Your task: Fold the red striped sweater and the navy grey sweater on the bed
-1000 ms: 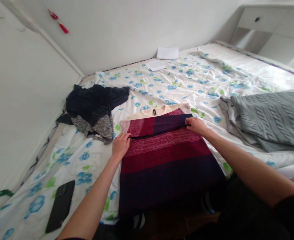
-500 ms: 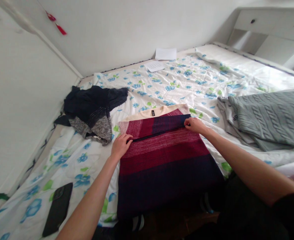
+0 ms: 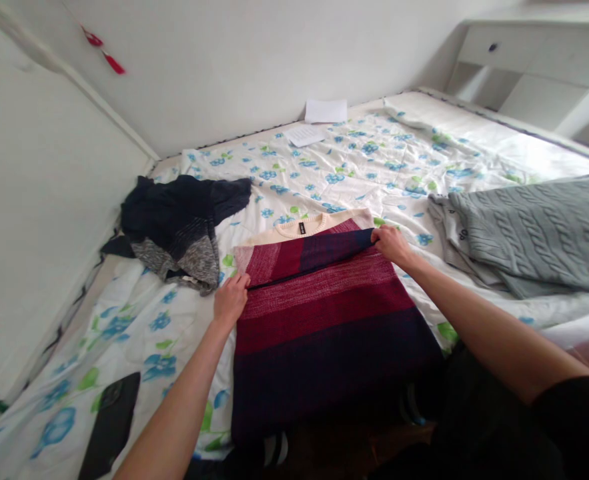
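A striped sweater point(image 3: 324, 313) in red, maroon and navy, with a cream collar, lies flat on the flowered bedspread point(image 3: 354, 160). Its sleeves are folded across the chest. My left hand point(image 3: 231, 301) pinches the sweater's left edge where a sleeve fold ends. My right hand point(image 3: 391, 245) grips the right edge at the end of the navy sleeve. Both hands are closed on the knit fabric, and the sweater's hem hangs over the bed's near edge.
A dark crumpled garment point(image 3: 177, 223) lies left of the sweater near the wall. Grey cable-knit clothes point(image 3: 529, 230) are stacked at the right. Papers point(image 3: 317, 123) lie at the far side. A black phone point(image 3: 110, 427) rests at the near left. White shelving point(image 3: 524, 60) stands far right.
My left hand has slid a little toward me along the sweater's left edge. My right hand has moved slightly away from me. The view has shifted a bit.
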`<state>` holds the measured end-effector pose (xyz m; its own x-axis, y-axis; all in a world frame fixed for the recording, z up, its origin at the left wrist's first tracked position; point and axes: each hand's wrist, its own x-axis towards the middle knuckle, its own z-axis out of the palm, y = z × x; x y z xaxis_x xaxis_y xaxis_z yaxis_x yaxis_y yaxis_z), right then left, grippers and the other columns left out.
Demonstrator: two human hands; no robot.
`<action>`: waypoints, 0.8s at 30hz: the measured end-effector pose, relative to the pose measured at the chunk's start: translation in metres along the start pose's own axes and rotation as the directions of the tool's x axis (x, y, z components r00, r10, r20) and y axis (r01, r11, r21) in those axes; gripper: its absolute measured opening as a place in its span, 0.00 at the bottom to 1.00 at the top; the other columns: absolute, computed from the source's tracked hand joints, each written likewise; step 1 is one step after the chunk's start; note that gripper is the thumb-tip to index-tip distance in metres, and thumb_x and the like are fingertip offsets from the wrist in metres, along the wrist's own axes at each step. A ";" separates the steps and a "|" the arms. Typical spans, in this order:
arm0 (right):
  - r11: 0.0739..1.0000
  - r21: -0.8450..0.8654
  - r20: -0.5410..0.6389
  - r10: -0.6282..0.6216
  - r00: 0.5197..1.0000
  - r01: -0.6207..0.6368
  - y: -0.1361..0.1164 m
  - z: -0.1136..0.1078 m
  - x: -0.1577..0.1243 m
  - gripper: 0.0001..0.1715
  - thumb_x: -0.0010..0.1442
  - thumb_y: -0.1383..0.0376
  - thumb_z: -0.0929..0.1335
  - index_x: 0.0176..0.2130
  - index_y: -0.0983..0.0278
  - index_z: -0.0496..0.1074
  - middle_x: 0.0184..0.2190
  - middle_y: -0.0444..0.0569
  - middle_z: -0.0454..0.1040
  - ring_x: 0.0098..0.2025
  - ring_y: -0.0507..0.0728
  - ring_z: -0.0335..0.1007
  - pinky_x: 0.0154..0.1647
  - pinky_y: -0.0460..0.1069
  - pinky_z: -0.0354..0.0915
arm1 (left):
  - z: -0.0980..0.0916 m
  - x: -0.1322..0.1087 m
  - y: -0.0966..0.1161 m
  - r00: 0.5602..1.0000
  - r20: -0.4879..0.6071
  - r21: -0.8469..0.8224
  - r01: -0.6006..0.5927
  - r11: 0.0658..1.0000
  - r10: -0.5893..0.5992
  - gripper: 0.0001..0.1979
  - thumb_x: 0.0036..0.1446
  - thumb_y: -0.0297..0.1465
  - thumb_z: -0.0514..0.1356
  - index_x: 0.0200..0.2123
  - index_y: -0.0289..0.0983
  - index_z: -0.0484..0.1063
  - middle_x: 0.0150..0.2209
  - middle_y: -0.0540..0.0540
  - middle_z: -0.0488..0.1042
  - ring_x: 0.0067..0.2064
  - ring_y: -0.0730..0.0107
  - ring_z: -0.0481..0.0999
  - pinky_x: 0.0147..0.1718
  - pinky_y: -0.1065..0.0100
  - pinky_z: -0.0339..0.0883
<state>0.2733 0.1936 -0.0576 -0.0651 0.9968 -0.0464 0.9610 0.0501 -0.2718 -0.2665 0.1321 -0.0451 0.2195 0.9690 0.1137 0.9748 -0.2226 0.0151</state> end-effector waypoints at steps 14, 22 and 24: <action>0.952 0.138 0.141 0.254 0.957 -0.273 0.027 0.007 -0.006 0.17 0.68 0.61 0.75 0.52 0.65 0.87 0.45 0.55 0.89 0.49 0.63 0.85 0.54 0.51 0.75 | 0.021 -0.019 -0.022 0.952 -0.088 -0.293 0.257 0.921 -0.294 0.20 0.64 0.35 0.62 0.58 0.39 0.79 0.55 0.36 0.82 0.58 0.51 0.83 0.63 0.55 0.74; 0.705 0.487 0.546 0.216 0.810 -0.516 0.012 -0.008 -0.087 0.30 0.56 0.46 0.88 0.38 0.65 0.81 0.36 0.51 0.85 0.37 0.57 0.82 0.43 0.50 0.79 | -0.019 -0.075 -0.010 0.835 0.376 -0.307 0.522 0.796 -0.403 0.14 0.58 0.48 0.70 0.34 0.43 0.79 0.27 0.47 0.84 0.39 0.51 0.88 0.40 0.62 0.76; 0.716 0.448 0.603 0.201 0.772 -0.536 0.005 -0.006 -0.107 0.30 0.55 0.47 0.88 0.40 0.65 0.81 0.38 0.51 0.86 0.39 0.57 0.83 0.44 0.51 0.80 | -0.024 -0.097 0.002 0.812 0.462 -0.377 0.543 0.750 -0.355 0.20 0.54 0.53 0.72 0.29 0.42 0.78 0.27 0.45 0.83 0.40 0.48 0.88 0.39 0.61 0.76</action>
<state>0.2870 0.0876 -0.0481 -0.0193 0.7420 -0.6702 0.6026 -0.5262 -0.5999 -0.2869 0.0346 -0.0324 -0.1492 0.9160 -0.3724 0.8355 0.3182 0.4479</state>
